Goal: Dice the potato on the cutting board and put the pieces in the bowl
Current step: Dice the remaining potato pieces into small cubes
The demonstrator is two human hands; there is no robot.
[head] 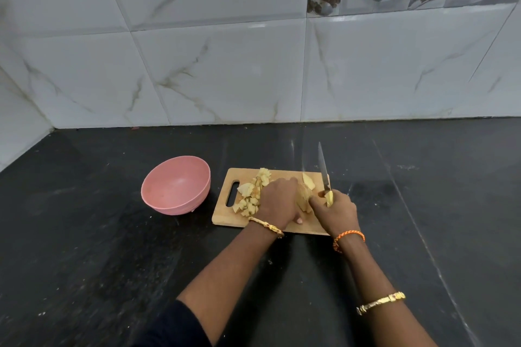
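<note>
Potato: the uncut remainder (304, 198) lies mid-board, between the two hands, one loose wedge (308, 180) just behind it.
Diced pieces: a heap (251, 196) sits on the board's left part, near the handle slot, likely pushed aside to keep the cutting spot free.
Left hand: the left hand (277, 200) curls over the potato, steadying it.
Right hand: the right hand (335, 210) grips the knife (324, 167), blade pointing away and raised.
Cutting board: the cutting board (282, 227) rests on the dark counter (98, 248).
Bowl: the pink bowl (176, 186) stands just left of the board, holding no pieces yet, handy for the transfer.
</note>
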